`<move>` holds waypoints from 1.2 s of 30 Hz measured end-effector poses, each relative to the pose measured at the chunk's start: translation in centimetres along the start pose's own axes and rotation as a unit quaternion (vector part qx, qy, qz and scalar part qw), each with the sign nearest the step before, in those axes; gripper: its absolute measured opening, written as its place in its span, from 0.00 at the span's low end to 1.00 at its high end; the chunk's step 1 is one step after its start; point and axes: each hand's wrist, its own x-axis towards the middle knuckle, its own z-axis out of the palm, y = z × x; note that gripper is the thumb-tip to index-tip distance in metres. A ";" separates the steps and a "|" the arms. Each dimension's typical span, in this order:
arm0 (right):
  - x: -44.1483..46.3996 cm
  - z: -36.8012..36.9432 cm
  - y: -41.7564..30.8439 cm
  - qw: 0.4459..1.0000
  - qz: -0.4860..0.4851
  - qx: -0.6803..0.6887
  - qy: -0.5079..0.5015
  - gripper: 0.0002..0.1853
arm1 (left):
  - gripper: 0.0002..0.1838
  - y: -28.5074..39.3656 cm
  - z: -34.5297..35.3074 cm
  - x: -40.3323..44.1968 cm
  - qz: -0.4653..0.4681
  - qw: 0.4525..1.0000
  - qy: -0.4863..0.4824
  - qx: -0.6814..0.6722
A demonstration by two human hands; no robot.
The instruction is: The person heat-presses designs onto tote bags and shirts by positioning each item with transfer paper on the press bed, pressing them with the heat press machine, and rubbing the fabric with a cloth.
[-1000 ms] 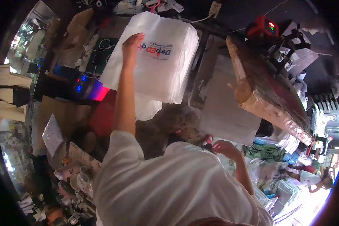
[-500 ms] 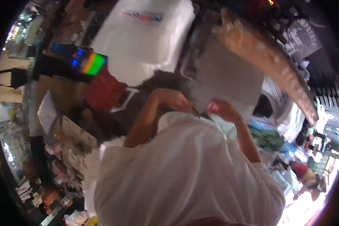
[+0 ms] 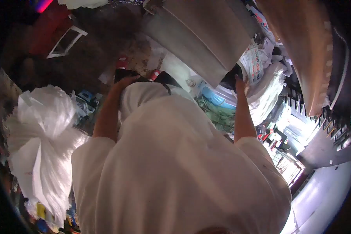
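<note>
My hands have parted, shifting work rightward: my right hand [image 3: 241, 83] is at the dark, soft-looking bundle [image 3: 231, 78] beside white, printed, plastic-looking bags [image 3: 256, 65], my left hand [image 3: 129, 80] at my black shorts [image 3: 123, 73], either grip impossible to tell.

the one head camera sits close above the white shirt [image 3: 175, 163], looking steeply down and forward over it, its wide, round view reaching the floor [image 3: 139, 51] beyond the shirt.

Printed bundle [image 3: 257, 63]: white, red and blue lettering. Shirt [image 3: 179, 167]: white. Crumpled sheeting [image 3: 46, 117]: white. Slab [image 3: 199, 33]: grey-brown. Cloth [image 3: 219, 116]: green. Wrapping [image 3: 215, 97]: light blue. Frame [image 3: 76, 43]: white. Footwear [image 3: 122, 62]: red, white.
</note>
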 end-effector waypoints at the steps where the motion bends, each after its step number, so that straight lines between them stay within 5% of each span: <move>1: 0.6 1.4 0.2 0.980 0.032 0.172 -0.089 0.32 | 0.38 -0.1 0.6 -0.1 0.004 1.000 0.002 -0.004; 2: 1.3 2.5 0.2 0.922 0.061 0.338 -0.177 0.37 | 0.38 -0.2 0.8 -0.5 0.030 0.999 0.035 0.021; 3: 1.9 5.9 2.0 0.922 0.055 0.338 -0.178 0.37 | 0.37 -0.6 1.0 -1.0 0.052 0.995 0.070 0.046; 5: 1.2 5.0 0.1 0.968 0.067 0.162 -0.178 0.41 | 0.37 -7.0 -0.5 1.8 0.081 0.994 0.062 0.041; 7: -0.2 3.5 -1.5 0.984 0.094 0.015 -0.153 0.45 | 0.37 -7.4 -0.2 1.0 0.111 0.992 0.046 0.044; 8: -0.5 2.9 -1.8 0.986 0.093 -0.005 -0.137 0.47 | 0.35 -4.8 0.6 -2.1 0.056 0.994 0.064 -0.065; 10: -0.5 3.1 -0.2 0.993 0.056 0.014 -0.101 0.37 | 0.31 -2.2 1.6 -6.2 0.004 0.978 0.112 -0.175; 12: 0.9 4.7 2.9 0.989 0.016 0.060 -0.138 0.30 | 0.30 -4.1 1.6 -6.7 0.013 0.982 0.136 -0.130; 16: 0.8 3.9 6.1 0.981 0.018 0.187 -0.042 0.20 | 0.28 -7.4 0.8 -7.7 0.011 0.986 0.168 -0.015; 18: 1.1 1.1 7.4 0.859 0.103 0.502 -0.002 0.18 | 0.27 -7.8 0.3 -8.0 0.013 0.985 0.165 0.039; 21: 3.3 -6.4 4.4 0.573 0.230 0.786 -0.027 0.16 | 0.25 -6.5 -0.4 -7.5 0.031 0.982 0.146 0.113; 23: 3.6 -15.5 -3.9 0.525 0.236 0.818 0.007 0.19 | 0.24 -4.4 -1.2 -6.6 0.043 0.980 0.132 0.146; 24: 6.4 -15.1 -4.2 0.332 0.232 0.914 -0.014 0.22 | 0.23 -2.9 -1.6 -6.2 0.047 0.978 0.126 0.158; 25: 7.6 -16.6 -6.7 0.318 0.157 0.935 0.003 0.24 | 0.23 -1.7 -1.9 -6.0 0.050 0.978 0.121 0.163; 26: 8.9 -17.9 -9.0 0.241 0.063 0.968 -0.026 0.23 | 0.22 0.0 -2.2 -5.9 0.053 0.978 0.118 0.165; 27: 10.2 -19.5 -11.4 0.286 0.077 0.955 0.016 0.21 | 0.22 1.3 -2.4 -6.0 0.059 0.978 0.115 0.163; 28: 12.8 -18.3 -11.4 0.167 -0.001 0.983 -0.076 0.21 | 0.21 2.9 -2.6 -5.9 0.070 0.978 0.115 0.159; 30: 16.7 -17.2 -12.3 0.043 -0.078 0.981 -0.170 0.21 | 0.21 5.5 -2.5 -7.3 0.130 0.974 0.128 0.136; 31: 18.0 -17.3 -13.9 0.039 -0.149 0.966 -0.207 0.20 | 0.21 6.7 -2.2 -8.2 0.166 0.969 0.137 0.124; 33: 21.6 -16.4 -18.2 0.026 -0.217 0.943 -0.250 0.20 | 0.21 6.6 -3.5 -6.2 0.006 0.976 0.173 0.133; 34: 23.4 -15.4 -19.5 0.003 -0.184 0.950 -0.251 0.20 | 0.21 4.9 -4.6 -5.8 0.000 0.976 0.173 0.130; 36: 25.9 -13.7 -22.2 -0.023 -0.128 0.960 -0.247 0.21 | 0.21 3.0 -6.5 -5.7 0.197 0.898 0.157 0.361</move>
